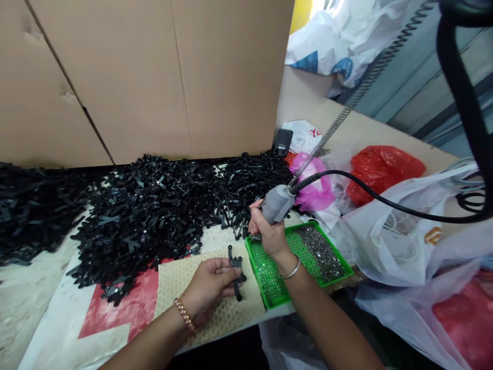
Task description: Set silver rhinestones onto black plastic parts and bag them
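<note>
My left hand (210, 287) is closed on a small black plastic part (236, 272), holding it over a beige honeycomb mat (215, 303). My right hand (269, 231) grips a grey electric screwdriver (276, 204), its tip down at the near left corner of a green tray (269, 288). Small metal screws (321, 252) fill the tray's far side. A black cable (385, 200) and a coiled cord (358, 92) run from the tool up to the right.
A big heap of black plastic parts (146, 216) covers the table behind the mat, against a cardboard wall (154, 77). Pink (316, 185), red (381, 167) and clear plastic bags (404, 246) crowd the right side. A dark phone (282, 142) leans at the back.
</note>
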`<act>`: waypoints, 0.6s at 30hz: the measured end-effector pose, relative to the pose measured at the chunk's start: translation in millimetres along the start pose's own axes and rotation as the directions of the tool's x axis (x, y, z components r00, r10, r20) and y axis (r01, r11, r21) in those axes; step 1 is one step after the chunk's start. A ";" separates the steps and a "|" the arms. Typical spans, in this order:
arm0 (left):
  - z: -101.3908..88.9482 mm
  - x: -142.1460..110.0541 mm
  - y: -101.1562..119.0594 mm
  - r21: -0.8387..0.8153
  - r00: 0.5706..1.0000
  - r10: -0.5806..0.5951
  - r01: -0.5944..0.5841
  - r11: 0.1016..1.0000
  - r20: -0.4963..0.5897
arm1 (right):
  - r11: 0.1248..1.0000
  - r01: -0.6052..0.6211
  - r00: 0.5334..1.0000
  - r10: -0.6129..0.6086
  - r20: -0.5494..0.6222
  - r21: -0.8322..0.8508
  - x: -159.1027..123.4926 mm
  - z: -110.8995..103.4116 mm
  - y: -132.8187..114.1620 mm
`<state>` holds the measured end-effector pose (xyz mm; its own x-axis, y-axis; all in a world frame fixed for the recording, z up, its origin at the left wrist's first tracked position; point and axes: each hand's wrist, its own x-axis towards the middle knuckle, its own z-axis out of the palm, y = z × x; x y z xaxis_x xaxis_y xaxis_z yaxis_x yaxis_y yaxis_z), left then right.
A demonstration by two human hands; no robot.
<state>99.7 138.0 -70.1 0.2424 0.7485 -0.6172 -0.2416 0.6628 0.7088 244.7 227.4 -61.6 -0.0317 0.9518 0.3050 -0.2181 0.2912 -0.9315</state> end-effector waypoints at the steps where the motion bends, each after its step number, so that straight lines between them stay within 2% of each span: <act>1: 0.2 -0.2 0.2 -0.005 1.000 0.001 -0.001 1.000 0.003 | 1.000 -0.001 1.000 0.001 0.002 -0.003 0.2 0.0 -0.1; 18: 1.0 0.8 -1.3 -0.071 1.000 0.002 -0.002 0.997 0.004 | 0.997 0.001 1.000 0.001 0.019 -0.078 -1.5 2.0 -4.7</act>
<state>101.2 137.7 -71.2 0.2456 0.7498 -0.6144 -0.3082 0.6613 0.6839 243.9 224.4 -57.3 -0.0504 0.9501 0.3079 -0.1416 0.2983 -0.9439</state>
